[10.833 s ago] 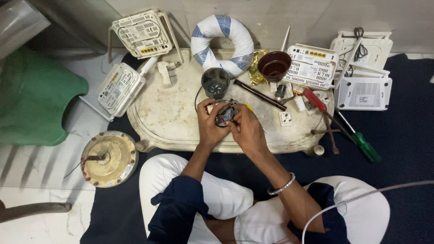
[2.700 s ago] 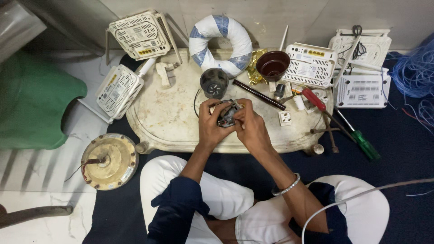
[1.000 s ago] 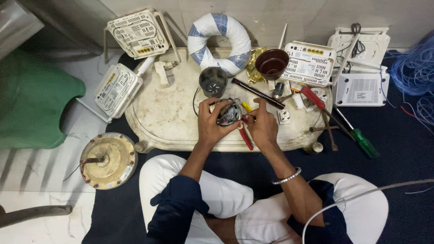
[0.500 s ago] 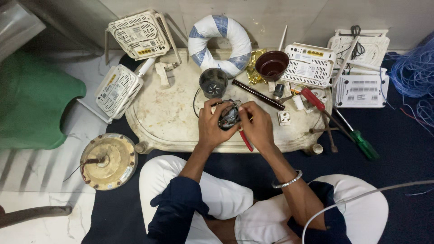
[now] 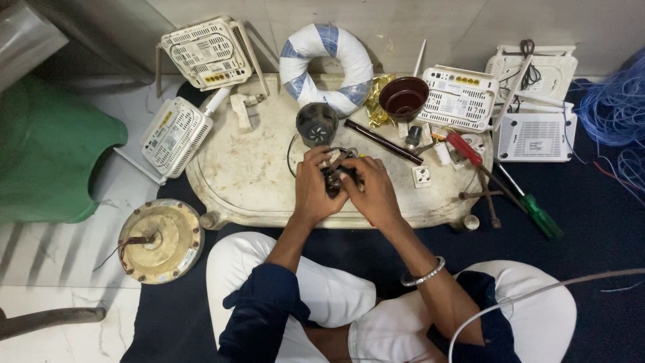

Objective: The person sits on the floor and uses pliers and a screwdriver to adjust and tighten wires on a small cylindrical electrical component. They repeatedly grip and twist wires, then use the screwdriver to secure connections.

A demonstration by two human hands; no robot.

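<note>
My left hand [image 5: 314, 190] grips a small dark metal part [image 5: 334, 177] from the left, just above the near edge of a stained white oval tray [image 5: 255, 176]. My right hand [image 5: 373, 195] closes against the part's right side. It holds a thin red-handled tool that is almost wholly hidden under the palm. A black cable loops from the part toward a black cup-shaped housing [image 5: 316, 124] just behind my hands.
White routers [image 5: 205, 52] [image 5: 173, 136] [image 5: 460, 96] [image 5: 535, 136] ring the tray, with a white-and-blue tape-wrapped ring [image 5: 295, 64], brown bowl [image 5: 404, 98] and dark rod [image 5: 383, 142]. Right: red-handled [image 5: 463, 148] and green-handled [image 5: 541, 216] screwdrivers, blue wire [image 5: 618, 101]. Left: round brass-coloured housing [image 5: 160, 240], green plastic object [image 5: 47, 161].
About a second ago my right hand was off to the right with the red-handled tool showing. It has come back onto the part, and the tool is now hidden under it.
</note>
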